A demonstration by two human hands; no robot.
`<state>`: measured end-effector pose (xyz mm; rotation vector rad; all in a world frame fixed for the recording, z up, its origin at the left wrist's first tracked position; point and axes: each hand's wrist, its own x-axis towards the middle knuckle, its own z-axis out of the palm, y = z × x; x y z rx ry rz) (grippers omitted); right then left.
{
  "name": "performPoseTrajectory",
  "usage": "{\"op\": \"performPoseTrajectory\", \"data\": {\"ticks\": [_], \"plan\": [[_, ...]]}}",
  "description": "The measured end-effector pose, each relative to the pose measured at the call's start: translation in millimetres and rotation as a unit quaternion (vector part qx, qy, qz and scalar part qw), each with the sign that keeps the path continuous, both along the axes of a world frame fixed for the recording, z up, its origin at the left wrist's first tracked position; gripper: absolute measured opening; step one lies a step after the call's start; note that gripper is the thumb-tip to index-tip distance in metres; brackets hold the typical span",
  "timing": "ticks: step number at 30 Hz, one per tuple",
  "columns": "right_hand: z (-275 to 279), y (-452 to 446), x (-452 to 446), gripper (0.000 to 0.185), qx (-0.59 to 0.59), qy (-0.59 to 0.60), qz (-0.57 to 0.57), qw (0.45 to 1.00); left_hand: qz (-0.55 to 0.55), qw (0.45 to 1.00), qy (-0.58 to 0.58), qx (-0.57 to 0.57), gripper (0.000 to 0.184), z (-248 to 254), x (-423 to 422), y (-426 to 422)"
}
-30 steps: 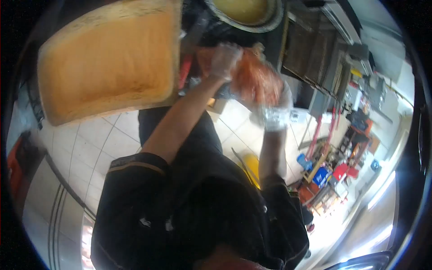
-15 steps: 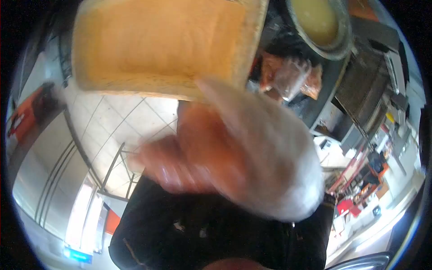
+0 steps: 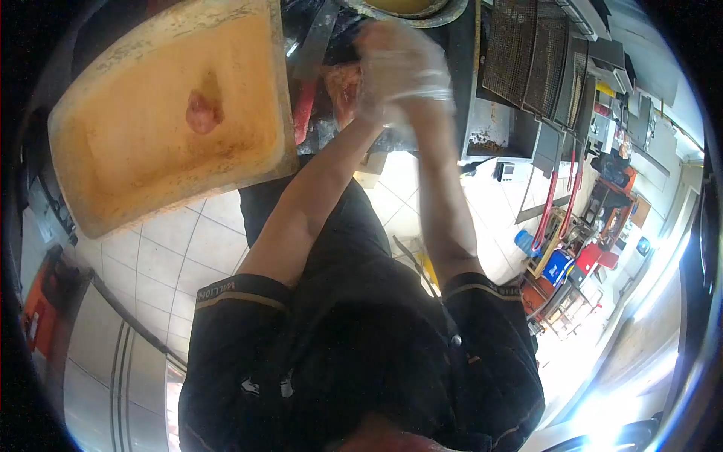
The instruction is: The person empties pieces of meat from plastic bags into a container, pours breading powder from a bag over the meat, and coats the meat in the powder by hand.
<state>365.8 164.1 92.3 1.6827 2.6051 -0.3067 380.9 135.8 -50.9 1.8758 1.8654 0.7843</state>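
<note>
My left hand and my right hand come together at the top middle, over the dark counter. Clear, thin plastic like a loose glove covers them and bunches near the wrists. They overlap and blur, so their fingers and anything between them cannot be made out. Just left of them lies a clear plastic bag of reddish contents, partly hidden by my hands. Beside it is a knife with a red handle and wide blade. The yellowish tub at the left holds one small pinkish lump, like raw meat.
A round bowl of yellowish liquid stands beyond my hands. Wire frying baskets with red handles are at the right, above a metal bin. White floor tiles show below. Shelves and crates stand far right.
The plastic-covered, blurred shape close before the camera is gone from there; my hands now meet over the counter. The view has shifted, and the lump and the knife now show.
</note>
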Motion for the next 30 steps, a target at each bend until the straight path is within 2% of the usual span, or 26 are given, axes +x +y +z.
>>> {"op": "performPoseTrajectory", "data": {"ticks": [2,4,7,8,11,14,16,19,23,25,27,30], "plan": [[-7,11,68,0.024,-0.023,-0.022,-0.137,0.990,-0.160,0.974,0.098,-0.129,0.049,26,-20,11],[-88,19,167,0.027,-0.101,-0.116,-0.125,0.980,-0.116,0.983,0.125,-0.066,0.049,-3,-1,11],[-133,19,202,0.030,-0.152,-0.174,-0.094,0.968,-0.183,0.972,0.144,-0.012,0.042,-8,3,19],[-160,21,225,0.030,-0.153,-0.126,-0.065,0.978,-0.200,0.968,0.154,-0.010,0.040,-10,6,23],[-159,18,227,0.030,-0.128,-0.030,-0.047,0.990,-0.245,0.949,0.188,-0.064,0.036,-21,17,36],[-154,51,235,0.031,-0.276,-0.127,0.019,0.953,-0.300,0.934,0.183,-0.063,0.035,-18,14,51],[-149,59,233,0.031,-0.308,-0.129,0.020,0.942,-0.318,0.931,0.176,-0.046,0.034,-19,6,50],[-146,61,228,0.035,-0.337,-0.106,0.005,0.935,-0.261,0.958,0.119,-0.008,0.031,-24,2,42],[-137,62,220,0.042,-0.368,-0.065,-0.020,0.927,-0.247,0.968,0.050,-0.004,0.032,-17,-6,39],[-130,59,216,0.047,-0.376,-0.029,-0.039,0.925,-0.253,0.966,0.047,0.018,0.034,6,-25,37],[-124,48,211,0.052,-0.378,0.036,-0.073,0.922,-0.245,0.968,0.003,0.049,0.037,-33,-13,40],[-113,21,192,0.060,-0.365,0.211,-0.150,0.894,-0.228,0.970,-0.053,0.072,0.040,-36,-18,40]]}}
